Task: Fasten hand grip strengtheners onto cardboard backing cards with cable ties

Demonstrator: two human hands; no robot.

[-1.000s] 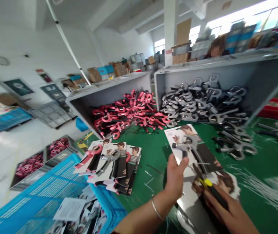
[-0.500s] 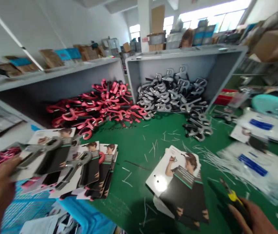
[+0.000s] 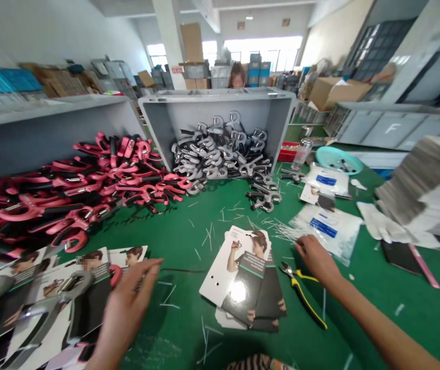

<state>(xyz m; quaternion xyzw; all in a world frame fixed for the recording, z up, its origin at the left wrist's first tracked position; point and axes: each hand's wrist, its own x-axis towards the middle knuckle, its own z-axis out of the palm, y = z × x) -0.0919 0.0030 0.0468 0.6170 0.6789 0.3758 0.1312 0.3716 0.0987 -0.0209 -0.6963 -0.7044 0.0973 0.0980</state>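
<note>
My left hand (image 3: 129, 303), fingers stretched out, is beside the carded hand grips at the lower left; it holds nothing visible. A grey hand grip (image 3: 46, 308) lies on a printed card (image 3: 96, 262) there. My right hand (image 3: 318, 257) has its fingers bent together at the end of a heap of thin white cable ties (image 3: 281, 229). Whatever is between the fingertips is too small to make out. Under that hand lie diagonal cutting pliers (image 3: 300, 293) with yellow-and-black handles. A small stack of printed cards (image 3: 239, 277) lies between my hands.
Pink hand grips (image 3: 127, 174) spill from a grey bin at left; grey ones (image 3: 220, 149) fill the tipped bin ahead. Plastic bags (image 3: 330, 231) with blue labels, a turquoise dish (image 3: 339, 160) and a paper stack (image 3: 424, 190) stand right. Cut tie pieces litter the green table (image 3: 181, 221).
My right hand has let go of the cutting pliers, now on the table, and moved to the cable ties. My left hand has left the far-left card. The view has swung right.
</note>
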